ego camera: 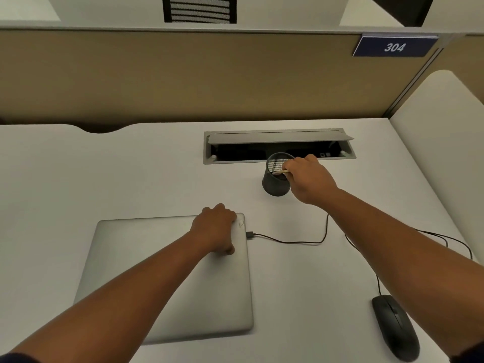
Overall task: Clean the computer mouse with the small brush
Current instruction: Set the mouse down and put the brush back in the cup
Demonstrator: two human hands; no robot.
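A black wired computer mouse lies on the white desk at the lower right, partly under my right forearm. My right hand reaches to the rim of a black mesh pen cup and pinches the pale wooden handle of a small brush, whose head sits inside the cup. My left hand, fingers curled, rests on the far right corner of a closed silver laptop and holds nothing.
The mouse's black cable runs across the desk to a plug at the laptop's right edge. An open grey cable hatch lies behind the cup. A tan partition stands at the back, a white panel on the right.
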